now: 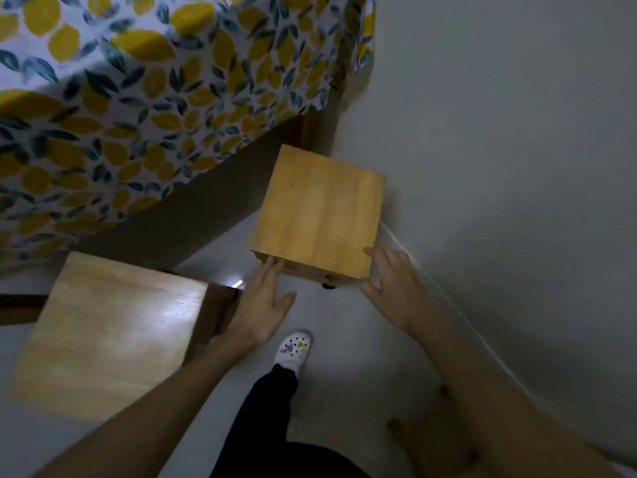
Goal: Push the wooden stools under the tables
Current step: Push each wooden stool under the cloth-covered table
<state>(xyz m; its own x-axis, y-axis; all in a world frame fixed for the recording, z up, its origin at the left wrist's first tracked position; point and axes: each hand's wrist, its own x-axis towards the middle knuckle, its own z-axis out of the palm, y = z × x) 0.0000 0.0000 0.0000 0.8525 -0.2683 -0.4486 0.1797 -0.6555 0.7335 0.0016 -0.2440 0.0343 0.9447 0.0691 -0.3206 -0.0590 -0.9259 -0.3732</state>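
A square wooden stool (319, 212) stands on the grey floor beside the wall, its far edge near the table's hanging cloth. My left hand (265, 298) has its fingers flat against the stool's near left corner, thumb spread. At the near right corner, my right hand (393, 281) curls its fingers around the seat's edge. A second wooden stool (107, 336) stands to the left, closer to me, partly under the table (144, 108) covered by a lemon-print cloth.
A pale grey wall (499, 132) with a skirting line runs along the right, tight against the first stool. A brown table leg (306, 132) shows behind that stool. My foot in a white clog (293, 350) is on the floor between the stools.
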